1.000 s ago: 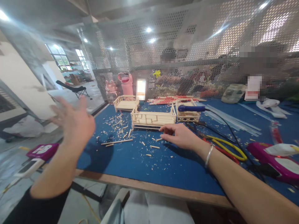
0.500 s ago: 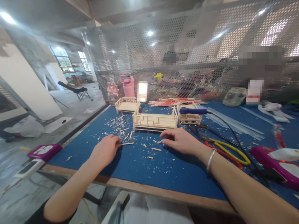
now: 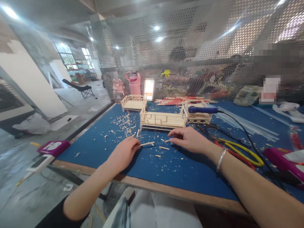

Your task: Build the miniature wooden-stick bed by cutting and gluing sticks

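Note:
My left hand (image 3: 127, 150) is low over the blue tabletop, its fingers closed on a thin wooden stick (image 3: 147, 144) that points right. To its right, my right hand (image 3: 184, 139) hovers near the table with thumb and forefinger slightly apart. A small wood scrap (image 3: 167, 141) lies by its thumb tip. Just beyond the hands stands a miniature bed frame (image 3: 163, 120) built of pale sticks, with railings and corner posts. A similar small bed (image 3: 134, 104) is behind it on the left, and another stick-built piece (image 3: 199, 117) is on the right.
A blue-handled corded tool (image 3: 203, 110) rests on the right-hand piece. Pliers with yellow and red handles (image 3: 244, 153), clear glue sticks (image 3: 247, 126) and a purple device (image 3: 282, 164) lie at right. Wood scraps (image 3: 124, 122) litter the blue table (image 3: 95, 155). Red-marked sticks (image 3: 175, 100) lie behind.
My left hand has moved right with the stick, closer to my right hand. My right hand has stayed nearly in place over the table. The camera view has shifted slightly.

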### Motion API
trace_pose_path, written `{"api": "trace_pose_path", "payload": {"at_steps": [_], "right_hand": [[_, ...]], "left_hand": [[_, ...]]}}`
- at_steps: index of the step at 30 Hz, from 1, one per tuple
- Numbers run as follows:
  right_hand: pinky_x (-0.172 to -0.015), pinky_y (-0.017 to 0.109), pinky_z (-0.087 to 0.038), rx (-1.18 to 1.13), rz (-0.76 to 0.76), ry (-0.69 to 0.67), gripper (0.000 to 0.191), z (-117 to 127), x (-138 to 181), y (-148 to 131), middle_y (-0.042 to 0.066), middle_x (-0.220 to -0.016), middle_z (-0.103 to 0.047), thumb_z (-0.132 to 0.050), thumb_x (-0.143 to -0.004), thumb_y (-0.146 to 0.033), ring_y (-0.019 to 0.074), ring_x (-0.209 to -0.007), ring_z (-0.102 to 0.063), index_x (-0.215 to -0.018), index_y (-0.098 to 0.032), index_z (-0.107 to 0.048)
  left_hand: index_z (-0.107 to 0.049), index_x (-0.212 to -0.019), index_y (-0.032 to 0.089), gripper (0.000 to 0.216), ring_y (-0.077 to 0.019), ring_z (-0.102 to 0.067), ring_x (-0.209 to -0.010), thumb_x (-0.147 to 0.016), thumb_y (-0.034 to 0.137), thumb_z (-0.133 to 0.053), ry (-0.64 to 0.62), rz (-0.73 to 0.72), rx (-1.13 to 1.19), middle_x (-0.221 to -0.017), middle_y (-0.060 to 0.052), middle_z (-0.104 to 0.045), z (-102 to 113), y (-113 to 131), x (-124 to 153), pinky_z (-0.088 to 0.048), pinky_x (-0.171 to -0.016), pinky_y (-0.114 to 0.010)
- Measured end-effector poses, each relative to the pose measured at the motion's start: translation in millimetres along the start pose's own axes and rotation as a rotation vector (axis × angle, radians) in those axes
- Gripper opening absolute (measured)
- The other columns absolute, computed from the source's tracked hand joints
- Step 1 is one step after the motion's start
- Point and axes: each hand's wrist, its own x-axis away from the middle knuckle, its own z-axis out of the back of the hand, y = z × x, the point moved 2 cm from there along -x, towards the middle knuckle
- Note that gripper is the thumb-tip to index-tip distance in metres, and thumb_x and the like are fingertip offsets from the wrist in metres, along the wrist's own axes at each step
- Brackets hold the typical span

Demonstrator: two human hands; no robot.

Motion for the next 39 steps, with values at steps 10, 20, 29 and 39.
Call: {"api": "trace_pose_path", "payload": {"at_steps": [10, 20, 29, 39], "right_hand": [[-0.054, 0.024, -0.039, 0.002, -0.015, -0.042, 0.026, -1, 2, 1, 0.001, -0.061, -0.061, -0.052, -0.077, -0.034, 0.0118, -0.055, -0.052, -0.087, -0.015, -0.066], [-0.055, 0.024, -0.038, -0.004, -0.017, -0.039, 0.026, -1, 2, -1, 0.0, -0.061, -0.06, -0.052, -0.077, -0.034, 0.0114, -0.055, -0.051, -0.088, -0.015, -0.066], [-0.054, 0.025, -0.038, 0.014, -0.015, -0.019, 0.026, -1, 1, 2, 0.0, -0.059, -0.06, -0.052, -0.077, -0.036, 0.0117, -0.054, -0.05, -0.086, -0.016, -0.066], [-0.054, 0.024, -0.039, -0.012, -0.006, -0.027, 0.025, 0, 1, -2, 0.001, -0.062, -0.061, -0.052, -0.076, -0.033, 0.0121, -0.055, -0.051, -0.086, -0.015, -0.066]], "left_hand": [[-0.065, -0.096, 0.014, 0.024, -0.0229, -0.059, -0.096, -0.082, 0.023, -0.048, -0.055, 0.278, -0.316, -0.099, -0.012, -0.066, 15, -45, -79, -0.044, -0.083, -0.029], [-0.062, -0.09, 0.014, 0.024, -0.0219, -0.06, -0.088, -0.086, 0.02, -0.039, 0.081, 0.192, -0.228, -0.092, -0.01, -0.066, 16, -22, -64, -0.045, -0.076, -0.031], [-0.065, -0.091, 0.015, 0.019, -0.0188, -0.059, -0.087, -0.083, 0.022, -0.049, 0.001, -0.017, -0.047, -0.091, -0.007, -0.065, -8, 10, -49, -0.044, -0.079, -0.028], [-0.067, -0.078, 0.017, 0.026, -0.025, -0.063, -0.083, -0.081, 0.033, -0.046, -0.103, 0.359, -0.275, -0.084, -0.011, -0.069, 8, -14, -55, -0.046, -0.069, -0.031]]}}
